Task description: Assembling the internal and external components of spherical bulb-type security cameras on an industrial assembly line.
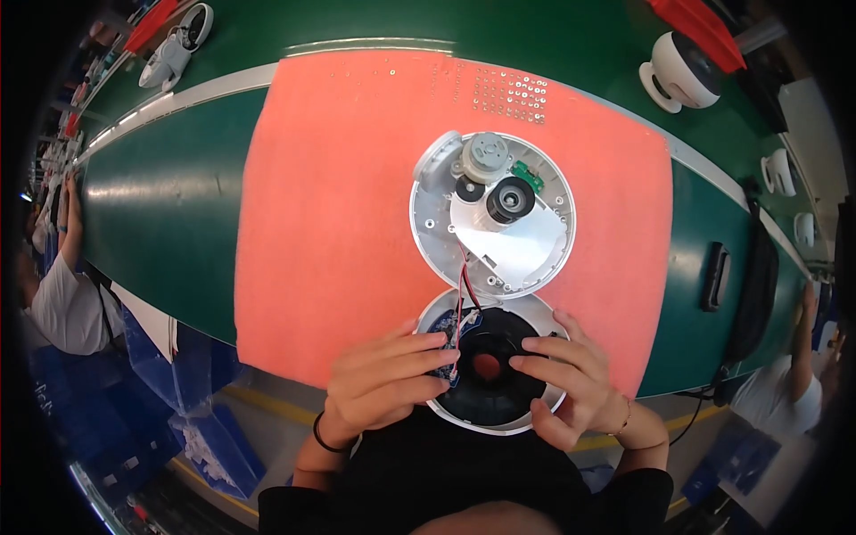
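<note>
A round white housing (520,430) with a black disc-shaped insert (504,397) lies close to me at the near edge of the mat. My left hand (385,376) is closed around its left side, fingertips over a blue circuit board (439,343); its thumb is hidden. My right hand (571,374) grips the right rim, fingers reaching onto the black insert. Red and black wires (465,276) run from the board to a second round white housing (428,241) just beyond. That one carries a silver motor (486,157), a black ring-shaped part (511,201) and a small green board (528,176).
An orange-pink mat (330,223) covers part of the green workbench (169,196). Small metal parts (526,92) stand in rows near its far edge. White devices (687,71) sit at the back. A black object (715,276) lies to the right; blue bins (218,450) are lower left. Other people are at both sides.
</note>
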`<state>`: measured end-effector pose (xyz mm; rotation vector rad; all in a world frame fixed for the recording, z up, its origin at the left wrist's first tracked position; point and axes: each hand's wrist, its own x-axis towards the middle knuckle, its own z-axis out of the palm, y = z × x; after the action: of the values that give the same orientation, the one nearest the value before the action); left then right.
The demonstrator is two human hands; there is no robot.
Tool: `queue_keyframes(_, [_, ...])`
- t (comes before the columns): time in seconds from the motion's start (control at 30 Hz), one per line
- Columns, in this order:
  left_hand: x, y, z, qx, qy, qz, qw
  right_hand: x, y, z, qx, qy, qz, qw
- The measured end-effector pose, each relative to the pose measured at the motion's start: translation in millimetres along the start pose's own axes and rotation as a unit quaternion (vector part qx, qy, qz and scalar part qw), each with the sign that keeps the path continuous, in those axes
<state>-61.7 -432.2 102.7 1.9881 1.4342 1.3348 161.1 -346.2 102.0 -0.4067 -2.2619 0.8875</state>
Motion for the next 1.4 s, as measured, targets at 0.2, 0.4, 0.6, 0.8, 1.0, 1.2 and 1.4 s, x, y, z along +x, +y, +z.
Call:
queue_keyframes(0.2, [-1, 1, 4, 0.015, 0.016, -0.007, 1.0, -8, 2, 9, -0.041, 0.027, -0.075, 0.996])
queue_keyframes(0.4, [-3, -4, 1, 0.008, 0.014, 0.001, 1.0, -6, 4, 11, -0.065, 0.027, -0.126, 0.99])
queue_keyframes(0.6, [0, -9, -5, 0.007, -0.018, 0.029, 0.999, 1, 0, 9, -0.073, 0.018, -0.108, 0.991])
queue_keyframes(0.8, [10, -3, 4, -0.007, 0.031, 0.023, 0.999, 5, 4, 7, -0.077, 0.04, -0.117, 0.989])
queue_keyframes(1.0, [21, 18, -2, 0.033, 0.042, -0.021, 0.998, 13, -5, -7, 0.072, 0.011, 0.057, 0.996])
queue_keyframes(1.2, [20, 23, -8, -0.029, 0.003, -0.096, 0.995, 16, -9, -25, 0.155, 0.001, 0.152, 0.976])
queue_keyframes(1.4, [9, 24, -4, -0.125, 0.008, -0.258, 0.958, 33, -4, -35, 0.249, -0.041, 0.241, 0.937])
